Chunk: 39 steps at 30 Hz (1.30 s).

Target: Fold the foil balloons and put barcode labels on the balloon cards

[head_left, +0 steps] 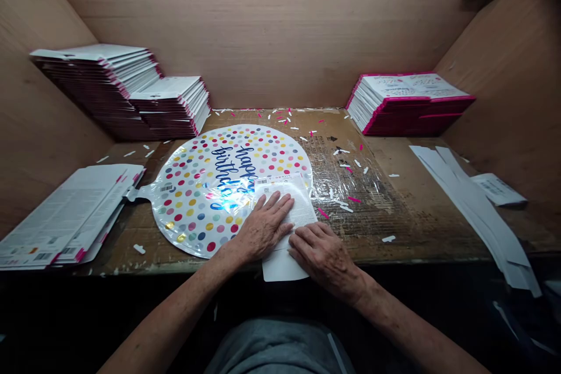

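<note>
A card [287, 267] overhangs the bench's front edge [385, 254] beneath the flat left hand [265, 225]; the curled right hand [322, 254] touches it, grip unclear.

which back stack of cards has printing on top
The right stack: its top shows colourful printing, whereas the left stack looks plain white on top.

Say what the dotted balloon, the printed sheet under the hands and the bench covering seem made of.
Dotted balloon: probably foil or plastic film, glossy; it shows creases and bright highlights.
Printed sheet: likely card or stiff paper, smooth; it is white with crisp edges.
Bench covering: apparently brown cardboard, partly under clear tape or film, judging by ribbed lines and shiny patches.
</note>
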Available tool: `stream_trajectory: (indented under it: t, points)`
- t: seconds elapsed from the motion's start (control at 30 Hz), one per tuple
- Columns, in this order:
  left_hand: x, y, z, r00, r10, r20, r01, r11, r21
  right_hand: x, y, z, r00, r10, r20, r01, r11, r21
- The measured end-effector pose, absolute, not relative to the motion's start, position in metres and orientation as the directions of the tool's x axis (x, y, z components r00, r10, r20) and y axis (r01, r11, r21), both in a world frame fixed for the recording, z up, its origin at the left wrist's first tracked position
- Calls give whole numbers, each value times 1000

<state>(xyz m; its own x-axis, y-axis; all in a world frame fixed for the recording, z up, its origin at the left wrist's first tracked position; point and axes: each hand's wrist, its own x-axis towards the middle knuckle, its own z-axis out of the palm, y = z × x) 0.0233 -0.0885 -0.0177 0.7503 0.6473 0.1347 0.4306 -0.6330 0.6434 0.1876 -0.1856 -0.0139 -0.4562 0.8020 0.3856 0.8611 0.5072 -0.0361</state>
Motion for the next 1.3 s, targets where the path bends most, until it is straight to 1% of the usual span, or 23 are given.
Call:
stream_trajectory:
  t: [0.17, 0.23, 0.3, 0.37, 0.4, 0.43, 0.5, 0.57, 0.6, 0.63, 0.73, 0.83, 0.9, 0.93, 1.0, 1.03, 1.07, 1.1, 1.13, 1.17, 1.23, 1.3]
  points:
    - [24, -89, -13, 765, 632, 125, 424, -639, 642, 186, -178, -3, -519, 813, 265, 852, 517, 85]
    - [25, -88, -13, 776, 617, 130, 419, -658, 626, 197, -192, 3, -547, 810, 212, 833, 551, 48]
    - [25, -85, -13, 790, 596, 144, 406, -685, 605, 210, -214, 6, -559, 805, 201, 813, 579, -61]
    - [27, -82, -13, 807, 569, 159, 373, -700, 609, 221, -233, 4, -498, 814, 298, 817, 556, -154]
    - [28, -81, -13, 809, 563, 168, 353, -694, 628, 224, -240, 0, -453, 809, 374, 826, 539, -166]
    - [28, -81, -13, 800, 571, 185, 334, -679, 654, 225, -243, -4, -417, 792, 445, 835, 527, -156]
    - [27, -86, -12, 737, 627, 250, 304, -639, 707, 222, -242, -15, -407, 733, 544, 840, 534, -91]
    - [20, -96, -12, 666, 671, 326, 284, -632, 721, 216, -236, -26, -450, 686, 572, 822, 569, -36]
    - [14, -103, -12, 660, 666, 348, 277, -645, 712, 214, -233, -30, -460, 673, 579, 814, 581, -28]
    - [7, -110, -12, 675, 647, 355, 270, -664, 697, 213, -230, -34, -461, 667, 586, 810, 586, -30]
    - [-17, -129, -13, 760, 569, 314, 246, -699, 672, 214, -225, -39, -444, 665, 600, 804, 592, -61]
    - [-30, -139, -17, 772, 558, 304, 249, -706, 663, 214, -223, -36, -402, 676, 617, 788, 599, -143]
    - [-30, -142, -20, 741, 593, 314, 283, -700, 655, 210, -221, -32, -315, 722, 616, 787, 561, -256]
    - [-26, -143, -21, 705, 635, 316, 316, -680, 662, 208, -218, -29, -251, 760, 600, 789, 519, -328]
    - [-16, -146, -23, 574, 759, 307, 406, -590, 698, 201, -212, -24, -116, 840, 529, 791, 400, -462]
    - [-10, -147, -23, 489, 821, 296, 452, -528, 719, 198, -208, -23, -56, 871, 488, 796, 334, -505]
    - [-5, -148, -24, 401, 871, 284, 494, -466, 734, 195, -205, -22, -2, 889, 458, 810, 270, -521]
    - [1, -148, -26, 318, 907, 274, 531, -410, 741, 192, -202, -22, 37, 893, 449, 835, 220, -505]
    - [5, -148, -27, 248, 930, 269, 562, -365, 742, 191, -200, -22, 40, 888, 458, 866, 198, -459]
    - [9, -147, -29, 196, 943, 268, 586, -332, 739, 190, -200, -24, 1, 879, 476, 897, 210, -389]
    - [13, -146, -32, 130, 951, 280, 601, -300, 741, 194, -205, -28, -174, 846, 504, 919, 323, -224]
    - [14, -146, -32, 126, 950, 286, 569, -305, 764, 203, -216, -32, -347, 780, 522, 877, 466, -113]
